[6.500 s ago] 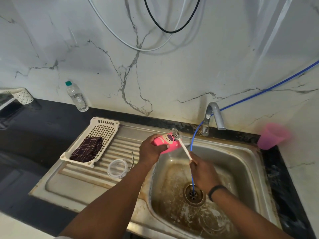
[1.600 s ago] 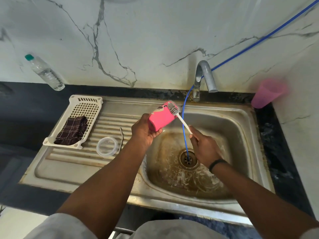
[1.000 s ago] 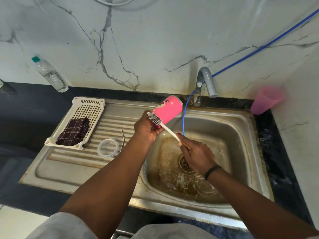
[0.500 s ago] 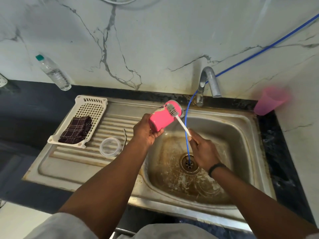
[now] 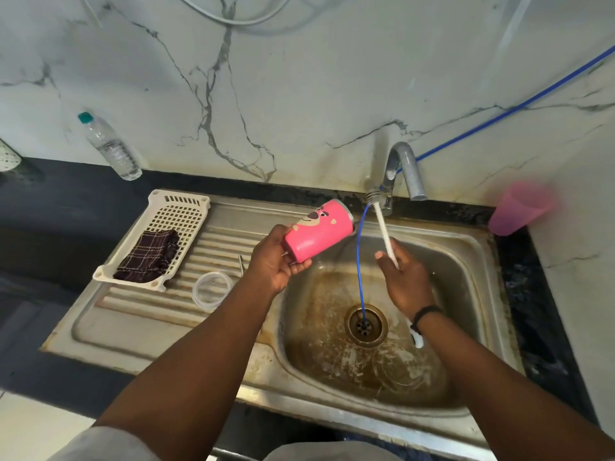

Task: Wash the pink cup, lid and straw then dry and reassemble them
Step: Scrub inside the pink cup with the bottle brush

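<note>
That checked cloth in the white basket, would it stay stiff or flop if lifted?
Probably floppy: the checked cloth lies crumpled and folded in the white basket. It looks thin, so likely light. It should not roll or slide.

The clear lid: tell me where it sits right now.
In the head view the clear lid lies on the ribbed draining board left of the sink basin, just right of the white basket and beside the left forearm, held by neither hand.

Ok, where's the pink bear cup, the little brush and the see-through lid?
pink bear cup (image 5: 317, 235): head view, on the middle of its pink side wall.
brush (image 5: 382, 224): head view, on its white handle, below the bristles.
clear lid (image 5: 213, 290): head view, on its round top.
</note>
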